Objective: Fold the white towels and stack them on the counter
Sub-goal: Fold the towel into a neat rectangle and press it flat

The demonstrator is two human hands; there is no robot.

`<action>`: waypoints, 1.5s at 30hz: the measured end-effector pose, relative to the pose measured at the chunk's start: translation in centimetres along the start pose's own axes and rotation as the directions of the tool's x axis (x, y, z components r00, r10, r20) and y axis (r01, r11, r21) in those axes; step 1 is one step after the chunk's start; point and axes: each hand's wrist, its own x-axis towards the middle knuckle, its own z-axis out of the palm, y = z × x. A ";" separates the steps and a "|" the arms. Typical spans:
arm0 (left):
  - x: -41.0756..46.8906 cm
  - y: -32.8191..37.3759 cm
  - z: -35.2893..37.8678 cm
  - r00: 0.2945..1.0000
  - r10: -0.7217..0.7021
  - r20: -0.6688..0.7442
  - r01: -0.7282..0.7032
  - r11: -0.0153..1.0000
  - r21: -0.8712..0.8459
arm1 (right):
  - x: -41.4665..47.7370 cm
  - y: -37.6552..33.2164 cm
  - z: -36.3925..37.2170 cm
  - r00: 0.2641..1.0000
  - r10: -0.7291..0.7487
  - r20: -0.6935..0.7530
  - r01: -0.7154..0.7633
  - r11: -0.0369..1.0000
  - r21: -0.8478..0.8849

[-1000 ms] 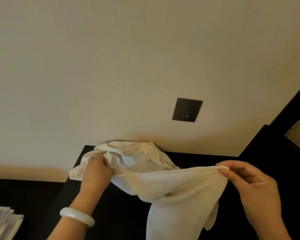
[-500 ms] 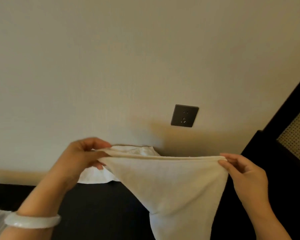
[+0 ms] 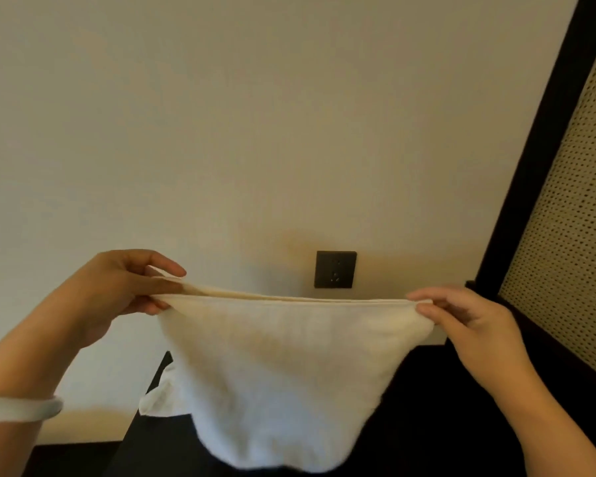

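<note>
A white towel point(image 3: 283, 373) hangs in the air in front of the wall, its top edge pulled straight between both hands. My left hand point(image 3: 117, 290) pinches the left corner between thumb and fingers. At the right corner, my right hand point(image 3: 468, 325) pinches the edge the same way. The towel's lower part sags in a rounded fold above the dark counter point(image 3: 444, 425). Behind it, a bit of another white towel point(image 3: 159, 401) shows on the counter; the rest of that one is hidden.
A dark wall socket point(image 3: 335, 269) sits just above the towel's top edge. A black-framed woven panel point(image 3: 565, 201) stands at the right. My left wrist wears a pale bangle point(image 3: 18, 407). The cream wall fills the upper view.
Both hands have lifted the towel off the pile and stretched its top edge taut. The left hand moved from the heap on the counter up to the towel's left corner.
</note>
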 end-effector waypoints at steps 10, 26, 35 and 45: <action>-2.6 0.8 -1.6 0.977 0.007 0.214 -0.008 1.000 0.006 | -1.2 -1.0 -2.1 0.989 0.113 0.094 -0.110 0.993 -0.043; 1.1 2.9 1.0 0.999 -0.028 0.028 0.031 0.994 -0.104 | 3.1 0.6 -1.8 0.992 0.116 -0.046 -0.121 0.982 -0.145; -7.4 -4.8 2.7 1.000 0.014 0.023 -0.018 0.982 0.186 | -6.9 2.6 -1.1 0.936 0.339 0.095 -0.351 0.920 0.175; -12.1 -23.6 8.6 0.915 -0.374 0.152 0.256 0.829 0.498 | -19.1 14.6 3.6 0.687 0.672 0.275 -0.556 0.731 -0.395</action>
